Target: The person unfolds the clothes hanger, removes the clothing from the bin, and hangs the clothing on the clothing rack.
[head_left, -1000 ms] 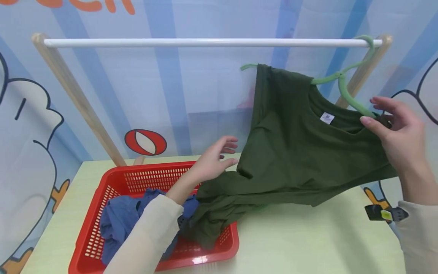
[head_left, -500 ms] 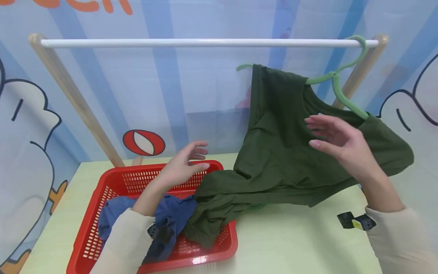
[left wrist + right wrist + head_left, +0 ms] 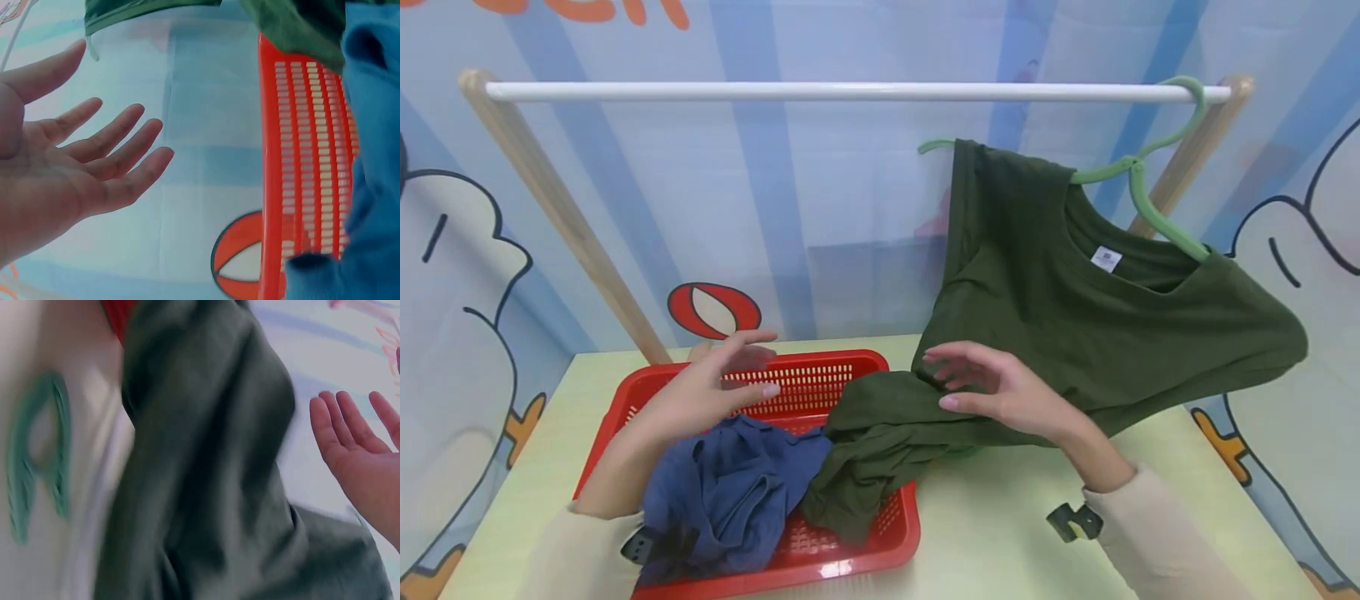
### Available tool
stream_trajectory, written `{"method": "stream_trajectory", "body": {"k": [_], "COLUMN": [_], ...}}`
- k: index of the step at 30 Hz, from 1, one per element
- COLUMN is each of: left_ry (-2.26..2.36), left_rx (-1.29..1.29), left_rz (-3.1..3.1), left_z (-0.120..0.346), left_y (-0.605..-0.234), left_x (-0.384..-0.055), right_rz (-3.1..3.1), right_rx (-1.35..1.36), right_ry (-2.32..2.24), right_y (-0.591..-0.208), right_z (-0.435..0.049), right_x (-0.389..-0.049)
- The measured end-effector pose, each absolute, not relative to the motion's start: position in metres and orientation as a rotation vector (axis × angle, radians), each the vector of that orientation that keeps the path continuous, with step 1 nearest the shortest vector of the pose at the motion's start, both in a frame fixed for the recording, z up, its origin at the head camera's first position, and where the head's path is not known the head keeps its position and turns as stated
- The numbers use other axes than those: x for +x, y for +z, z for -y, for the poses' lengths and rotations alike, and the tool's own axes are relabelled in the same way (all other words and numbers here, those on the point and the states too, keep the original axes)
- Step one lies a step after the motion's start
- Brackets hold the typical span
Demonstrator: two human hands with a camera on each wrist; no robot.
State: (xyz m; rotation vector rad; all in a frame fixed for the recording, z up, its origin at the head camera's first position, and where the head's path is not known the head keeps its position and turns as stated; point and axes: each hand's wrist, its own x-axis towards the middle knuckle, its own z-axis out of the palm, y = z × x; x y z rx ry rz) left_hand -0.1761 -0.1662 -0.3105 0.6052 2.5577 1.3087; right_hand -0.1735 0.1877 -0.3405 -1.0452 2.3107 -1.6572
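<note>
A dark green T-shirt (image 3: pixel 1037 275) is draped on a light green hanger (image 3: pixel 1138 196), whose hook sits over the white rail (image 3: pixel 850 92). Its lower part trails left into a red basket (image 3: pixel 842 567). In front of the shirt hovers my right hand (image 3: pixel 1000 392), fingers loosely bent and holding nothing. My left hand (image 3: pixel 707 387), also holding nothing, is over the basket's left half, above a crumpled blue garment (image 3: pixel 730 483). The left wrist view shows that palm and its spread fingers (image 3: pixel 119 144) apart from the basket wall (image 3: pixel 272 156).
The rail rests on wooden posts (image 3: pixel 568 217) at both ends. Under the shirt, a green hanger-like piece (image 3: pixel 37 450) lies on the pale table (image 3: pixel 985 533). A printed cartoon backdrop (image 3: pixel 850 208) stands behind the rack.
My right hand has let go of the shirt's shoulder by the hanger and moved left and down. My left hand has drawn back left over the basket. The shirt's right shoulder now hangs free.
</note>
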Motion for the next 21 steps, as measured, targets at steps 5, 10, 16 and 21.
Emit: {"method": "stream_trajectory", "body": {"k": [5, 10, 16, 21], "left_ry": [1.268, 1.249, 1.24, 1.217], "left_rx": [0.559, 0.472, 0.472, 0.402], "left_rz": [-2.59, -2.645, -2.667, -2.675], "left_z": [0.185, 0.202, 0.22, 0.24], "left_y": [-0.308, -0.311, -0.315, -0.319], "left_x": [-0.162, -0.153, -0.143, -0.138], "right_rz": [-2.246, -2.268, -2.481, -2.562], "right_rx": [-0.968, -0.978, -1.002, -0.904], "right_ry": [-1.732, -1.758, -1.553, -1.392], "right_y": [-0.361, -0.369, -0.384, -0.4], "right_z": [-0.154, -0.125, -0.112, -0.122], "right_x": [-0.172, -0.174, -0.179, -0.18]}}
